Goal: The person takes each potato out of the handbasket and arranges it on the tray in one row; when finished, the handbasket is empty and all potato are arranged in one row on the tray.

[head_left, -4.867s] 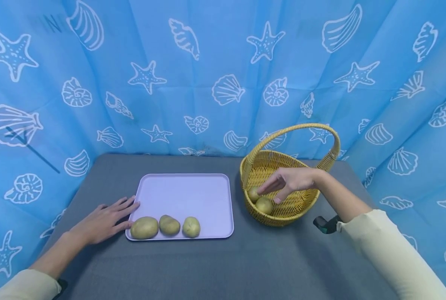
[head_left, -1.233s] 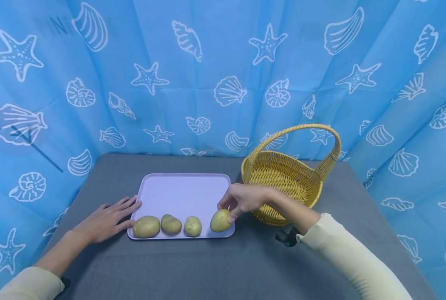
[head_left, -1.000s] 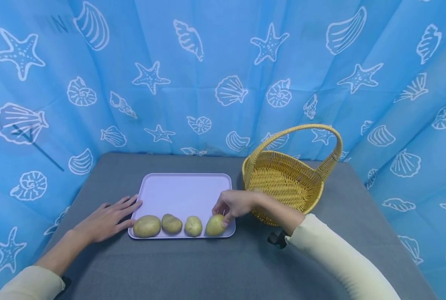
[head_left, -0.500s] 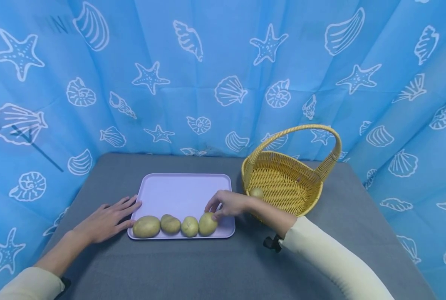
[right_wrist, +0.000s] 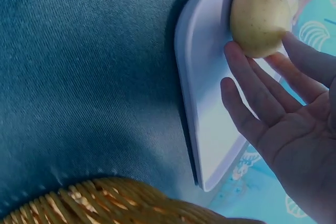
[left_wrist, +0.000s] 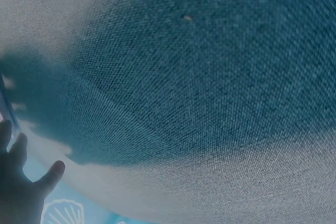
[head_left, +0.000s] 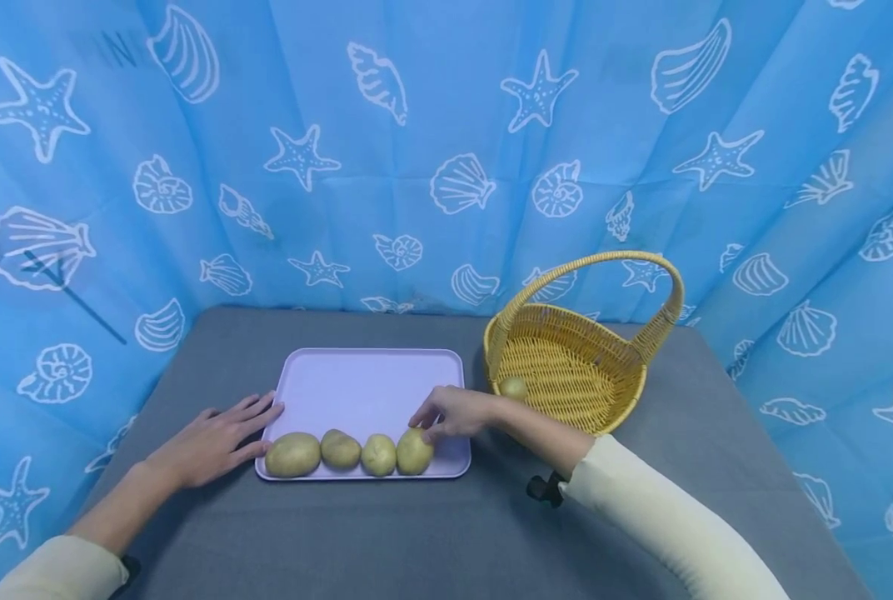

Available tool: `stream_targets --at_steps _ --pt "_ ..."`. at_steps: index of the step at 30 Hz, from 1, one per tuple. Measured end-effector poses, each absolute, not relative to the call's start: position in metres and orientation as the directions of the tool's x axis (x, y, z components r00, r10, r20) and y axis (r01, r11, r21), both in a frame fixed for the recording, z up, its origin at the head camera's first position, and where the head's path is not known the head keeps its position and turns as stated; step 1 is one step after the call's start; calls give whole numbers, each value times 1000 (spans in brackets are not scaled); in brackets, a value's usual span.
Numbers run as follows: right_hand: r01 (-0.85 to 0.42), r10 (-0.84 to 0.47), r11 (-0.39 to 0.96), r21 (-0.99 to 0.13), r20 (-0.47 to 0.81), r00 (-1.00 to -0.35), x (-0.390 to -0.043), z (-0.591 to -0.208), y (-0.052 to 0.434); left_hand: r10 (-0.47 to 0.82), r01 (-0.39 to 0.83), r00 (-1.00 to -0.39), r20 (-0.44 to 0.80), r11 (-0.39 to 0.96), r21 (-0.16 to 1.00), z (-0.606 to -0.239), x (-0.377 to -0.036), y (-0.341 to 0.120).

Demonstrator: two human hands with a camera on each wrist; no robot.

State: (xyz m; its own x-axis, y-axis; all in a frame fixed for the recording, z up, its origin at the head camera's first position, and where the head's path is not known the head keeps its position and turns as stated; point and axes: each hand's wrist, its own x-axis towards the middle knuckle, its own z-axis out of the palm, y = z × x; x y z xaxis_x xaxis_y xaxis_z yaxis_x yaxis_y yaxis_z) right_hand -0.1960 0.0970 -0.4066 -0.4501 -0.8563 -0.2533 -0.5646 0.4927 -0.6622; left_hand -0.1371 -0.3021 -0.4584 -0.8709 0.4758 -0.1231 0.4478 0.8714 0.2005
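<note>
Fourth potato (head_left: 414, 451) now pushed left, touching the third on the tray (head_left: 371, 387). Right hand (head_left: 454, 412) fingers straight, tips resting on it. Left hand (head_left: 210, 440) unmoved, flat, at tray's 9 o'clock edge.

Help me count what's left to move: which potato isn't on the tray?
The small potato inside the wicker basket, at its left wall. The other four lie in a row along the near edge of the lilac tray.
</note>
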Motion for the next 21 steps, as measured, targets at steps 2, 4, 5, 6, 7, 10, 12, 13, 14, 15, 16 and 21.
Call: stream_targets --at_steps 2,4,5,6,7,10,12,13,14,15,16,21 --pt "-553 -847 510 -659 -275 -454 -196 -404 99 478 451 -870 -120 871 197 -460 -138 -302" --pt "-541 -841 519 -662 -283 -461 -196 -400 103 478 451 -871 -115 870 197 -461 -138 -302" --pt "-532 -837 525 -665 -287 -466 -197 -398 105 477 451 -871 -114 870 199 -462 -138 -302" --pt "-523 -834 528 -669 -293 -468 -197 -395 108 477 450 -871 -113 870 200 -462 -139 -302" --pt "-516 -831 532 -671 -299 -469 -197 -391 110 477 449 -872 -115 870 202 -462 -139 -302" --pt "-500 -827 536 -680 -305 -472 -196 -379 122 477 448 -871 -119 870 207 -461 -139 -302" --pt "-486 -825 536 -690 -308 -473 -195 -368 131 476 446 -871 -121 870 211 -460 -138 -302" --pt "-481 -825 535 -694 -307 -475 -195 -362 137 476 445 -871 -123 870 212 -459 -138 -302" --pt "-480 -827 531 -699 -301 -476 -195 -358 143 475 444 -871 -124 870 213 -459 -137 -302" --pt "-477 -825 531 -700 -299 -480 -195 -353 149 474 443 -871 -126 870 215 -459 -137 -302" --pt "-479 -824 533 -698 -297 -483 -195 -349 155 474 442 -872 -126 870 217 -459 -137 -302" --pt "-470 -795 583 -662 -347 -498 -197 -330 189 470 438 -874 -127 873 217 -458 -136 -302"
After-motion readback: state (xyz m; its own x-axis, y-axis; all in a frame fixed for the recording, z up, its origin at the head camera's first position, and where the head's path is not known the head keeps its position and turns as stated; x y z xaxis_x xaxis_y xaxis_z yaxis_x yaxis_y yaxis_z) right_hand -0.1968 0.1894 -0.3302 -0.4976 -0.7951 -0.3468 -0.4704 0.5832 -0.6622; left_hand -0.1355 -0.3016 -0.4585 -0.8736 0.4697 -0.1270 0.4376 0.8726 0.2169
